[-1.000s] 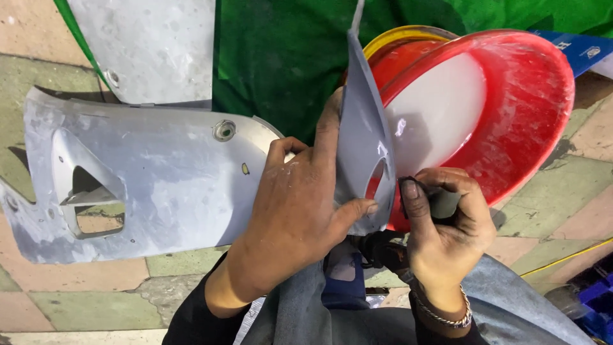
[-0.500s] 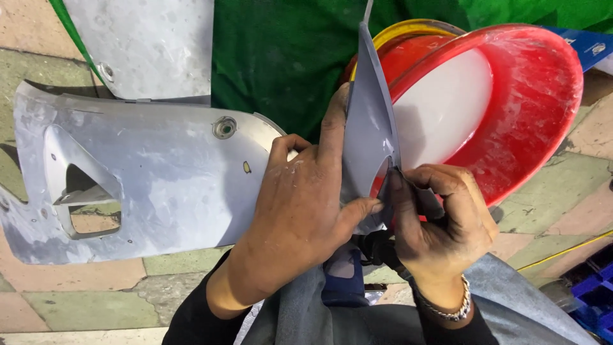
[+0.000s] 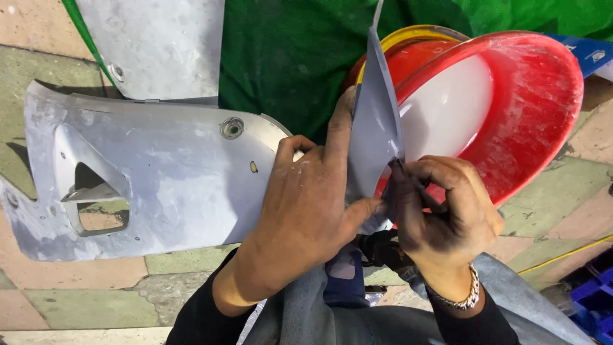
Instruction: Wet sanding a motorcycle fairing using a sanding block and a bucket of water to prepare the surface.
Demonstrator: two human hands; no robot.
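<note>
My left hand [image 3: 306, 211] grips a thin grey primed panel piece [image 3: 373, 128] that stands on edge, thumb on its near side and fingers up its left face. My right hand [image 3: 447, 217], blackened with dust and wearing a metal bracelet, pinches a small dark abrasive pad [image 3: 412, 185] against the panel's right face near its lower edge. Just behind the panel sits a red basin [image 3: 543, 108] filled with milky white liquid.
A large grey body panel [image 3: 159, 172] with a cut-out lies on the tiled floor at left. A second grey panel [image 3: 159, 45] leans at the top over a green cloth [image 3: 287, 57]. A yellow basin rim [image 3: 415, 32] shows behind the red one. A blue crate [image 3: 590, 281] sits lower right.
My right hand has slid the dark pad left and up, closer against the upright panel. My left hand keeps its grip, and the view has shifted slightly.
</note>
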